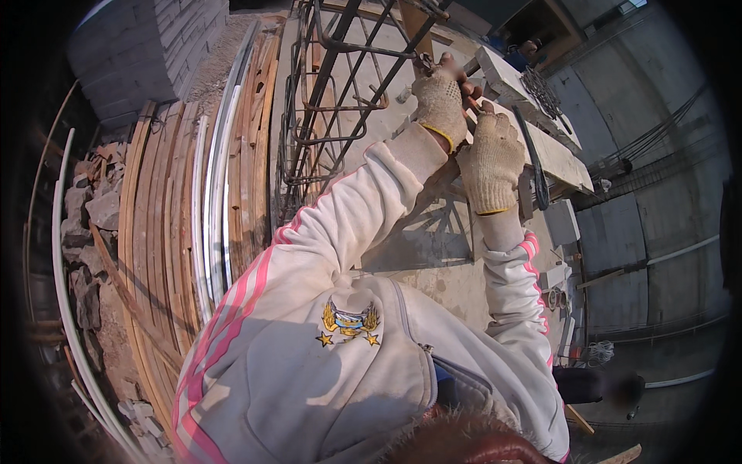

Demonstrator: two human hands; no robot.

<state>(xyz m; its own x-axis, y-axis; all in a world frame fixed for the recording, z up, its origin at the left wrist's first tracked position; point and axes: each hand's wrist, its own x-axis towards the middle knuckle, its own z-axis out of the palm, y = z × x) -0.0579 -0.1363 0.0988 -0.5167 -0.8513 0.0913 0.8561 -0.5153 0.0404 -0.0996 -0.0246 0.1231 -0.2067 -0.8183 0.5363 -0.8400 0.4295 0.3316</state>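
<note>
Both my hands wear cream knit gloves with yellow cuffs, and bare fingertips show. Beyond the right side of a steel rebar cage point(313, 108), my left hand point(439, 99) is closed, its fingers curled at a dark metal piece point(423, 63) by the cage's end. Close beside it, nearer to me, my right hand point(491, 158) is closed in a fist. Something orange-red shows between the two hands, too small to name. What each hand grips is hidden by the fingers.
Wooden planks point(151, 209) and white pipes point(202, 201) lie lengthwise on the left, beside broken rubble point(100, 209). A grey block stack point(147, 54) stands at the far left. Right of my hands are a pale board point(558, 158), a black loop point(535, 166) and coiled wire point(545, 93).
</note>
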